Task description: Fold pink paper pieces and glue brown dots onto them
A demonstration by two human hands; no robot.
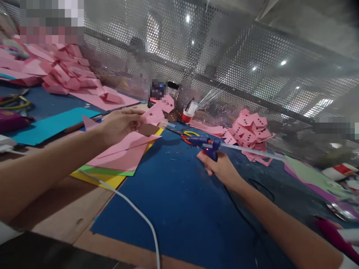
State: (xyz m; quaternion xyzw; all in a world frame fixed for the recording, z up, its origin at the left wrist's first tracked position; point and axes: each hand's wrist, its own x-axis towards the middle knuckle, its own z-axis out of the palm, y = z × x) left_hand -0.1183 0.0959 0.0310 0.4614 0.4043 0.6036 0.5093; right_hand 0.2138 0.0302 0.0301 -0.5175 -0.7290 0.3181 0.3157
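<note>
Between the fingers and thumb of my left hand (pixel 119 125) is a pink paper piece (pixel 155 114) marked with small dark diamonds. Below that hand lies a stack of pink paper sheets (pixel 123 149), with green and yellow sheets showing underneath. My right hand (pixel 221 168) is wrapped round the handle of a blue glue gun (pixel 206 144). A red light glows on the gun, and a long clear glue stick (pixel 252 151) sticks out of its back. The gun's nozzle points left, towards scissors with red and yellow handles (pixel 190 135) on the blue mat (pixel 168 201).
Folded pink pieces pile up at the back left (pixel 67 71) and at the right (pixel 249 134). A red and white cup (pixel 187 116) stands by the perforated metal screen (pixel 224 82). A white cable (pixel 140 213) crosses the front; a blue sheet (pixel 56 123) lies left.
</note>
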